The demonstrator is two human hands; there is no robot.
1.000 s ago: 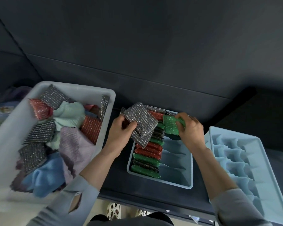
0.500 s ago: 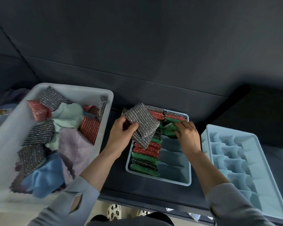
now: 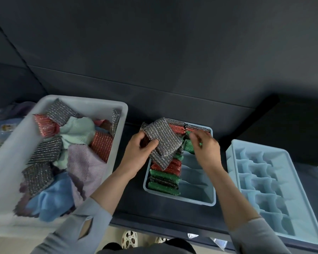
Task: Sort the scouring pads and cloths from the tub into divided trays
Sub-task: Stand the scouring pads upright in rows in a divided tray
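Left hand (image 3: 136, 153) is gripping a small stack of silver scouring pads (image 3: 162, 142), thumb curled over the top face, fingers wrapped under; the stack is hanging tilted over the far-left corner of the middle divided tray (image 3: 196, 200). Right hand (image 3: 206, 149) is sitting over the tray's right column near its far end, fingers curled down onto a green scouring pad (image 3: 188, 145) that is lying just under the fingertips; whether they are pinching it or only pressing is hard to tell, motion blur. Just left of the right fingers, the tray's left column is packed with red, green and dark pads (image 3: 163, 178) standing on edge. On the near side of the right fingers, the right-column slots are showing only bare blue dividers. Red pads (image 3: 176, 128) are filling the far end, beyond both sets of fingers. Well left of the left hand, the tub (image 3: 6, 162) is holding loose silver and red pads mixed with mint, lilac and blue cloths (image 3: 50, 200). Right of the right hand, a second divided tray (image 3: 233, 149) is sitting apart, its cells bare
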